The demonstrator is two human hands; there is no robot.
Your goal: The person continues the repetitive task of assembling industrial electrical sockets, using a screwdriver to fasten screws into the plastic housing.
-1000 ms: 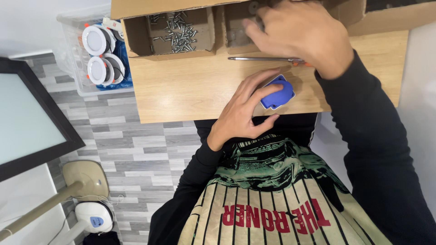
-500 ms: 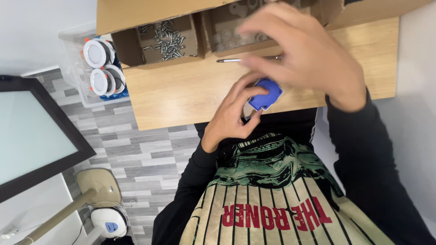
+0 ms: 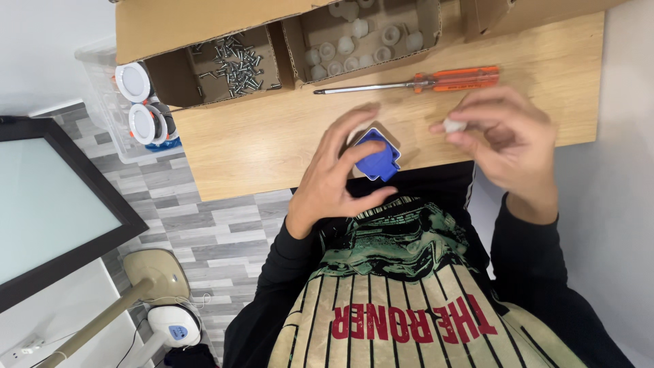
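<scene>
My left hand (image 3: 334, 178) grips a blue square plastic part (image 3: 377, 155) at the near edge of the wooden table (image 3: 259, 146). My right hand (image 3: 507, 146) hovers to its right, pinching a small white plastic piece (image 3: 454, 125) between thumb and fingers. An orange-handled screwdriver (image 3: 436, 80) lies on the table just beyond both hands. Behind it stands a cardboard box with two compartments: one with several screws (image 3: 235, 65), one with several white round parts (image 3: 354, 44).
A clear bin (image 3: 112, 112) with round white fixtures (image 3: 133, 82) sits left of the table on the grey tiled floor. A dark-framed panel (image 3: 48, 204) lies at far left. A beige stand (image 3: 146, 279) is at lower left.
My right hand has pulled back from the box toward me, now holding a small white piece. The left hand keeps the blue part. The view has shifted, uncovering the screwdriver.
</scene>
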